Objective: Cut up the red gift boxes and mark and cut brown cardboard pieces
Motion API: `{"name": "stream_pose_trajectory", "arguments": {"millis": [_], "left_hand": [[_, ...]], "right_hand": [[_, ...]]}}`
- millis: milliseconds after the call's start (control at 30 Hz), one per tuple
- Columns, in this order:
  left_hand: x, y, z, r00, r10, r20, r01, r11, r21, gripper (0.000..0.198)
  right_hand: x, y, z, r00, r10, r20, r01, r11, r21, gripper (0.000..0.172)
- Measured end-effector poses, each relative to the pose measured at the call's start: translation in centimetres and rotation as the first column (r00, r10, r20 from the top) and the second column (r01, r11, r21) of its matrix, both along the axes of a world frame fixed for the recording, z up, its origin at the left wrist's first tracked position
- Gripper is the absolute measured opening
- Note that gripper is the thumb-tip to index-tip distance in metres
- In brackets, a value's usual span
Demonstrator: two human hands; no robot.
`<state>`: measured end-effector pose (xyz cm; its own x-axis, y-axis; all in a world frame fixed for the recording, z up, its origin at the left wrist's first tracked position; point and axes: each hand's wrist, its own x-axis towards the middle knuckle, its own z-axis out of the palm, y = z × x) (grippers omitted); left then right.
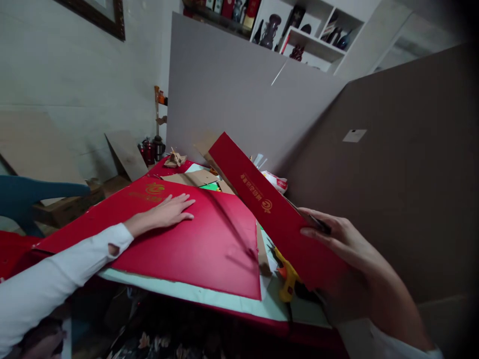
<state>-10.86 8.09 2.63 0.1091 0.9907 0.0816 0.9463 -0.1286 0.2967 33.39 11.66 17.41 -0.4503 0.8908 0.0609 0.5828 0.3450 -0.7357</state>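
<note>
My left hand (170, 213) lies flat with fingers stretched out on a large red cardboard sheet (213, 249), which has a gold emblem near its far left part. My right hand (346, 244) is closed on a red cardboard strip (258, 197) with gold lettering, raised and tilted above the table's right side. A slim dark object (320, 224) also sits between the right fingers; its kind cannot be made out. Beneath the strip lies a yellow hot glue gun (289, 284), partly hidden by it. A long shadow falls across the red sheet.
Brown cardboard pieces (192, 178) lie beyond the sheet on the pale green table cover (179, 289). Grey partition panels (239, 89) enclose the back and right. At left stand a blue chair (33, 192) and cardboard boxes (71, 207). Shelves (316, 37) hold vases.
</note>
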Motion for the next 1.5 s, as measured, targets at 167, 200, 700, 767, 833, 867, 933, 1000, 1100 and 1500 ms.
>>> {"name": "stream_pose_trajectory", "arguments": {"millis": [167, 200, 700, 767, 833, 867, 933, 1000, 1100, 1500], "left_hand": [[-0.4, 5.5, 0.5, 1.000, -0.019, 0.001, 0.019, 1.000, 0.022, 0.050], [-0.3, 6.5, 0.6, 0.999, -0.032, 0.002, 0.032, 0.999, 0.026, 0.048], [1.0, 14.7, 2.7, 0.994, -0.069, -0.086, 0.063, 0.996, -0.065, 0.034], [0.8, 14.6, 3.7, 0.994, -0.080, -0.075, 0.074, 0.994, -0.078, 0.034], [0.3, 14.4, 4.9, 0.995, -0.088, -0.051, 0.083, 0.992, -0.090, 0.033], [0.0, 14.2, 5.5, 0.995, -0.090, -0.037, 0.086, 0.992, -0.094, 0.033], [-0.7, 13.8, 6.8, 0.996, -0.092, -0.010, 0.090, 0.991, -0.097, 0.032], [-1.5, 13.3, 8.1, 0.995, -0.095, 0.023, 0.097, 0.991, -0.094, 0.031], [-2.7, 12.4, 10.2, 0.990, -0.105, 0.090, 0.113, 0.990, -0.087, 0.034], [-3.9, 4.7, 15.5, 0.975, -0.074, 0.209, 0.084, 0.996, -0.041, 0.038]], "right_hand": [[0.8, 0.0, 0.4, 0.988, -0.088, -0.125, 0.077, 0.993, -0.088, 0.065], [1.0, 0.1, 0.4, 0.986, -0.094, -0.141, 0.082, 0.992, -0.091, 0.065], [1.0, 0.8, 0.4, 0.972, -0.035, -0.234, 0.019, 0.997, -0.074, 0.062], [1.2, 1.2, 0.1, 0.970, -0.017, -0.242, 0.002, 0.998, -0.064, 0.061], [1.3, 1.3, -0.2, 0.968, -0.017, -0.250, -0.001, 0.998, -0.070, 0.061], [1.3, 1.3, -0.2, 0.966, -0.024, -0.258, 0.004, 0.997, -0.077, 0.061], [1.2, 1.2, -0.3, 0.957, -0.053, -0.284, 0.027, 0.995, -0.097, 0.060], [1.1, 1.1, -0.2, 0.946, -0.093, -0.311, 0.060, 0.992, -0.113, 0.061], [1.0, 1.0, 0.0, 0.933, -0.129, -0.336, 0.088, 0.987, -0.135, 0.062], [2.3, -0.3, 0.3, 0.922, -0.081, -0.379, 0.048, 0.994, -0.096, 0.063]]}}
